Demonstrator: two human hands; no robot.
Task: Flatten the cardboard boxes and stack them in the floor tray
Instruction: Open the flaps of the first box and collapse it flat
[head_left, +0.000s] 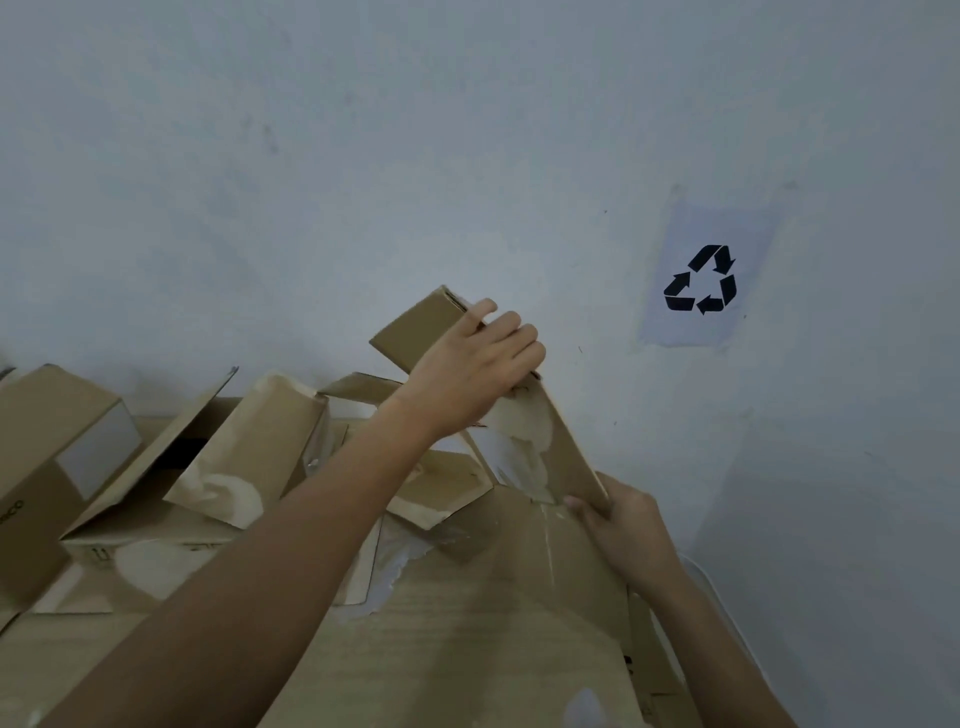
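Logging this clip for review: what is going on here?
A person is breaking down a cardboard box held up near a wall. The left hand grips its upper flap and the right hand holds its lower edge. Other boxes, some still unflattened, lie to the left. A recycling sign hangs on the wall.

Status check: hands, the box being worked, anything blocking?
Left hand grips the box at its top. Right hand pinches its lower edge. Box raised, partly folded, not flat. More boxes piled left; tray not in view.
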